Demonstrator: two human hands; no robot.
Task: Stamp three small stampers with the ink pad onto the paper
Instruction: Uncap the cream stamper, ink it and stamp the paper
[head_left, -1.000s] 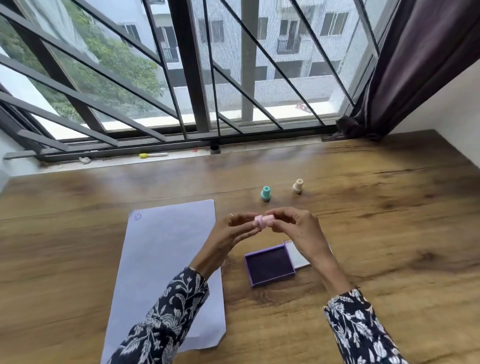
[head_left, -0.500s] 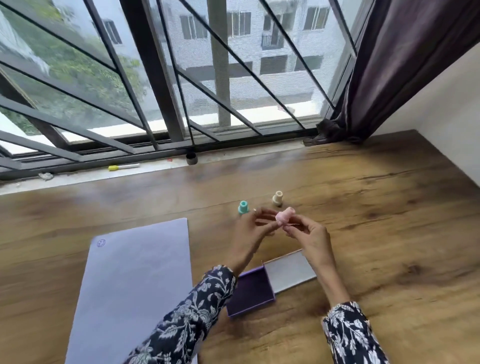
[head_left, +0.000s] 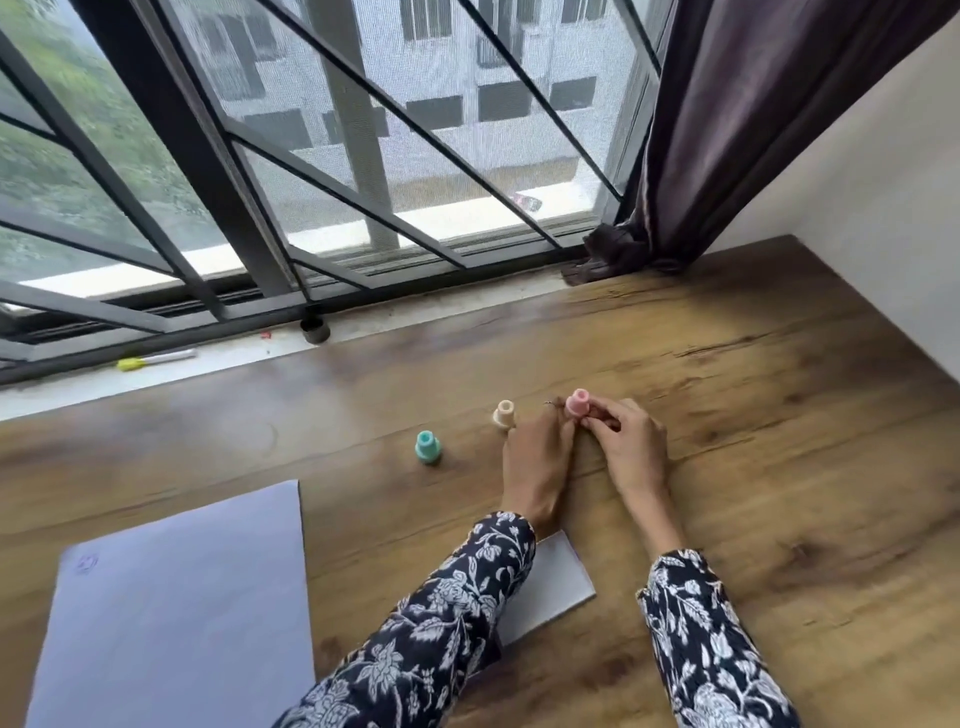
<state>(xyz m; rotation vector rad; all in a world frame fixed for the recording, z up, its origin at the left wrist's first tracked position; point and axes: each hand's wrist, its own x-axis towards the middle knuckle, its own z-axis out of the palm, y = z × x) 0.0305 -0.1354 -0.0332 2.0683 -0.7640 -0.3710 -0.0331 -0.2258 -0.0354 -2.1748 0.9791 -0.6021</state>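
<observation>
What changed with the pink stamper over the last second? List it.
Both hands, left and right, carried the pink stamper from above the ink pad down to the table, right of the beige stamper. Fingers still hold it. Teal stamper, paper unchanged.

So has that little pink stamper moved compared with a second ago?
Yes. The pink stamper went from above the ink pad to the table, right of the cream stamper.
</observation>
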